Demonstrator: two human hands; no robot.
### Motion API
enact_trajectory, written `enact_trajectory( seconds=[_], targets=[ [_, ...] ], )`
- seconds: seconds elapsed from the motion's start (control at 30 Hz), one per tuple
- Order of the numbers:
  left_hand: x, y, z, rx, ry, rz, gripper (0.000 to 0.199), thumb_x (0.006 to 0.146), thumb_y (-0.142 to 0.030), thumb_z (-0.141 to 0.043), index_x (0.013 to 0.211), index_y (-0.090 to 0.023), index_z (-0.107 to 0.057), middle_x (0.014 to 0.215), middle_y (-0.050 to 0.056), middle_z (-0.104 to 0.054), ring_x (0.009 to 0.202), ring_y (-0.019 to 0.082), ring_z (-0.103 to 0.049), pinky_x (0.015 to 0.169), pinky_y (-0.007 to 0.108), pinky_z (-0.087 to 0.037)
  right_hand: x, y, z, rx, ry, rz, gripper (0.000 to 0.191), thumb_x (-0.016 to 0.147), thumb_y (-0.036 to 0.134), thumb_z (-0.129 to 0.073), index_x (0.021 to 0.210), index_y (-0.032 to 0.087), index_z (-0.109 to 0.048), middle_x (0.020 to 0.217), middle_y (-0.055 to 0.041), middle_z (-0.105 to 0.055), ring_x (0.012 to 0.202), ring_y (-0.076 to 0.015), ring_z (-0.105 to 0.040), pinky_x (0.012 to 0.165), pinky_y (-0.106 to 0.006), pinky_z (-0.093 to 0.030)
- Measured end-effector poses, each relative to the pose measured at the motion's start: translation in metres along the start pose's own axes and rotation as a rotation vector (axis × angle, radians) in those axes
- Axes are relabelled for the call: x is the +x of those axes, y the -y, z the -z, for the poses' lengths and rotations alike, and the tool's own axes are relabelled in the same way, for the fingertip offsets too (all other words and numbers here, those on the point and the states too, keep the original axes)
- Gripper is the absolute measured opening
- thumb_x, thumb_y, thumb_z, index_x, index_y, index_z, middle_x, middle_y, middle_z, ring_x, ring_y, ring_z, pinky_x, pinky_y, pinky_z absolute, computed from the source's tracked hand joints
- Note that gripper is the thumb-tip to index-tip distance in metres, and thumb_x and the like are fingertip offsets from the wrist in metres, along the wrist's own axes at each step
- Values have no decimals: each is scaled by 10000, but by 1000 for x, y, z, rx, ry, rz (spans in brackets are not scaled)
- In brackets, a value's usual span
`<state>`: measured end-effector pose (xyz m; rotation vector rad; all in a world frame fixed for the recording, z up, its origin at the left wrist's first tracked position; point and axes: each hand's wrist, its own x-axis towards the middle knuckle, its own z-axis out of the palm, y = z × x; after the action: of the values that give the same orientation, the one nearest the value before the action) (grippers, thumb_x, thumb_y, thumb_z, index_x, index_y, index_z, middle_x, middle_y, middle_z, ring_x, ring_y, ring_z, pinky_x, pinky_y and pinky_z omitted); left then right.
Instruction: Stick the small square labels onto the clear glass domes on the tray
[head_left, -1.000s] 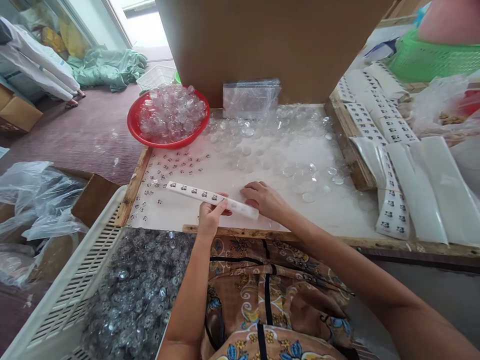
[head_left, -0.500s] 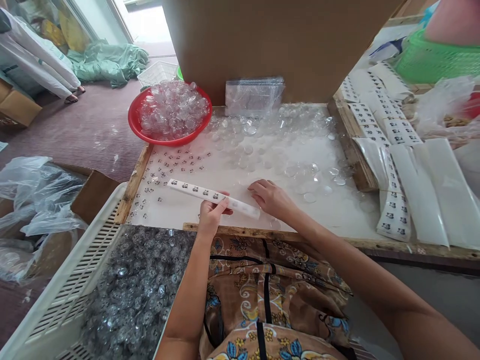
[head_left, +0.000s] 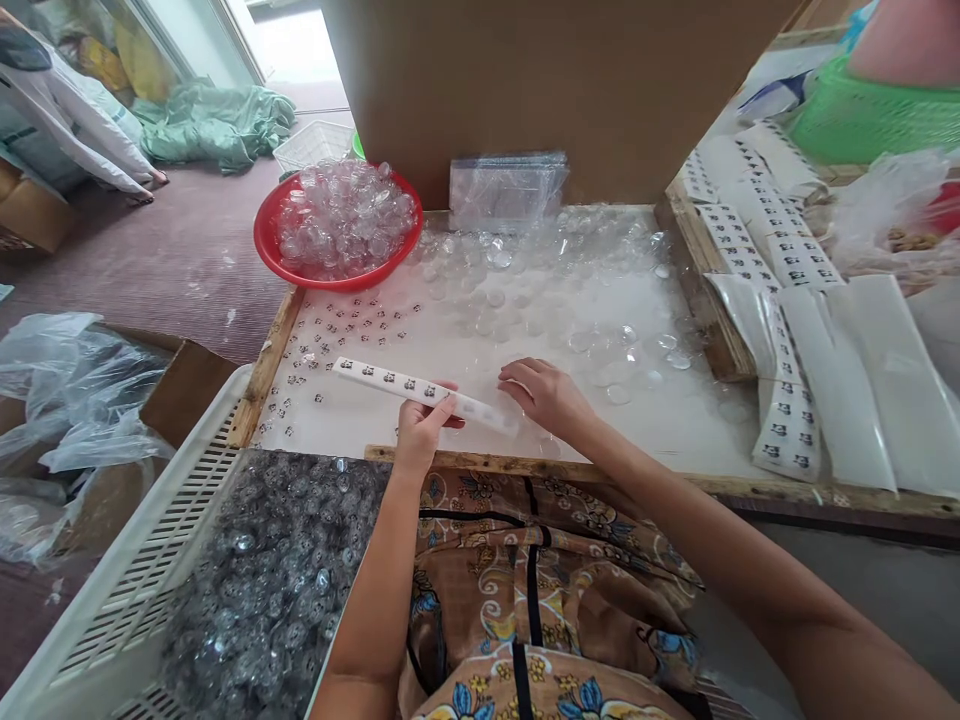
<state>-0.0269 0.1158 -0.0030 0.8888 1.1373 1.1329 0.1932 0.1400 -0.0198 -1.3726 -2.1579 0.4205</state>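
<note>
My left hand [head_left: 427, 425] pinches a white sticker strip [head_left: 375, 376] printed with small black-and-white figures; its right end is bare and translucent. Just right of that end, my right hand [head_left: 536, 393] is low over the white board [head_left: 465, 355], fingers bent and pressed together; whatever they may hold is too small to make out. Clear round discs [head_left: 619, 393] are scattered over the board's right and back parts. Small clear pieces with dark prints [head_left: 367, 325] lie on its left part.
A red bowl [head_left: 270, 255] heaped with clear discs stands at the back left. A white crate [head_left: 150, 540] of printed pieces is at lower left. Cardboard [head_left: 555, 90] rises behind the board. Sticker sheets [head_left: 787, 410] lie right, beyond a wooden edge [head_left: 709, 290]. A person's legs [head_left: 82, 120] show far left.
My hands have barely moved, and the strip is still in my left hand. At the far left, the person's legs have shifted slightly.
</note>
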Motion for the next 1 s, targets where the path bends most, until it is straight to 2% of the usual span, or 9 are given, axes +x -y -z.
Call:
enact_trajectory(
  seconds=[0.1,0.3,0.6,0.67,0.77,0.9,1.0],
  targets=[
    [1,2,0,-1,-6,-7,387,675,-438,-809,914,-146,-722,706,20,-666,624,155,-664,542,250,-575,-1,9,2,60,2,-49,243,1003,302,-421,975,199,-639,867,-80,-725,774,-199,-655,702,-301,-468],
    [1,4,1,14,8,-24,351,696,-415,-795,908,-142,-734,708,17,-657,625,147,-651,536,245,-578,-5,23,-5,68,209,21,271,1010,308,-429,991,188,-671,882,-69,-712,737,-171,-641,653,-260,-425],
    [0,3,0,24,6,-23,351,691,-407,-798,911,-140,-738,702,18,-659,625,150,-648,539,249,-581,-4,17,-8,29,250,-10,269,983,237,-467,952,184,-729,887,-80,-685,756,-175,-642,682,-273,-466],
    [0,3,0,6,0,-26,344,693,-400,-801,910,-140,-738,698,15,-656,617,145,-646,533,245,-582,-3,14,-7,30,206,-16,241,970,239,-494,986,192,-730,931,-91,-687,790,-186,-654,704,-285,-487],
    [0,4,1,-48,-37,-57,341,694,-398,-809,906,-140,-740,698,17,-651,629,147,-656,525,235,-582,0,5,3,51,60,-22,238,963,267,-512,1057,197,-719,1061,-126,-672,828,-205,-665,728,-319,-518],
    [0,5,2,-213,-235,-178,336,672,-402,-829,876,-152,-735,769,24,-667,621,131,-659,507,217,-576,3,-10,24,52,-156,-110,264,980,297,-472,1035,198,-710,998,-119,-686,771,-201,-657,700,-333,-520],
    [0,5,0,-342,-388,-260,327,662,-378,-839,883,-163,-729,796,16,-670,586,106,-649,509,208,-574,-1,-18,29,34,-163,-131,235,965,280,-486,1020,198,-700,931,-102,-689,749,-200,-648,683,-332,-515]
  ],
)
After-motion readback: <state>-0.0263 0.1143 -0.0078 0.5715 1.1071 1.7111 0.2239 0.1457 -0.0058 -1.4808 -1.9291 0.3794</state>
